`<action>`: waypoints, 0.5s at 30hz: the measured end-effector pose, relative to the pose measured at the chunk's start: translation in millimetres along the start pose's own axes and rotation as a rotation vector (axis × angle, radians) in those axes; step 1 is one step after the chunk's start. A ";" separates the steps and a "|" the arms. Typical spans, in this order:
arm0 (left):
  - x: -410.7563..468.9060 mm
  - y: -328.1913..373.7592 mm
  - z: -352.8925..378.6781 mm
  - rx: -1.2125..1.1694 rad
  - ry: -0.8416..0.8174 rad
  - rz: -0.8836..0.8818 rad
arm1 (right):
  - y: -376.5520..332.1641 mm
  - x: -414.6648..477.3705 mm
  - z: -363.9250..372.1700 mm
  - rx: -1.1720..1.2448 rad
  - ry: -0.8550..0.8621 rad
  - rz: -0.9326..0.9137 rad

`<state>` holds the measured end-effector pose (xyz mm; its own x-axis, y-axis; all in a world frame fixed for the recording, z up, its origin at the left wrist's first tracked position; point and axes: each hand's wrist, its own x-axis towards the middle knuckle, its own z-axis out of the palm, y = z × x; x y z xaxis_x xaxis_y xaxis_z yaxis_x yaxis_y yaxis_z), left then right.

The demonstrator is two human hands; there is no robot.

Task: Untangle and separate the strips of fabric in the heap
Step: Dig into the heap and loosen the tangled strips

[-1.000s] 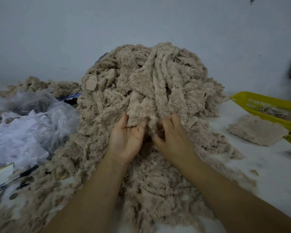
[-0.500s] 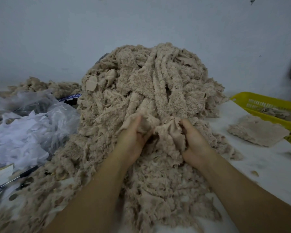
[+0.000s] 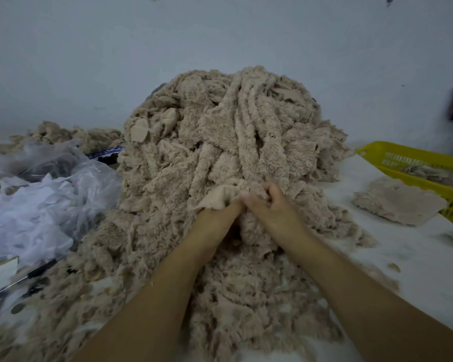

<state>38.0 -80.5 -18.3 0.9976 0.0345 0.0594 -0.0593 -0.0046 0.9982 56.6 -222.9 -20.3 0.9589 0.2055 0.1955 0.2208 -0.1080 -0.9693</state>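
Note:
A tall heap of beige fluffy fabric strips [image 3: 233, 142] fills the middle of the white table. Both my hands are dug into its front side, close together. My left hand [image 3: 217, 212] is mostly hidden under a fabric piece [image 3: 217, 197] that shows its smooth woven back, and it holds that piece. My right hand [image 3: 270, 207] has its fingers curled round the fluffy strips just to the right, with thumb and knuckles showing. The two hands touch.
A yellow plastic basket [image 3: 403, 158] with some fabric stands at the right. A flat beige piece [image 3: 395, 202] lies in front of it. Clear plastic bags with white material [image 3: 37, 205] sit at the left, with scissors [image 3: 19, 280] near the left edge. More beige scraps [image 3: 63, 134] lie at the back left.
My hands had spread apart while pulling a piece open. Now they have come together again at the middle of the heap, and the smooth-backed piece lies folded over my left hand.

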 end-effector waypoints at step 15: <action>4.0 9.1 -6.0 -0.448 -0.045 -0.059 | -3.6 12.6 -25.5 0.305 0.452 0.149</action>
<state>41.3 -74.4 -9.0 0.9997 -0.0213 0.0123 -0.0019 0.4297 0.9030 72.4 -244.8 -10.5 0.9715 -0.2348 0.0328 0.0804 0.1960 -0.9773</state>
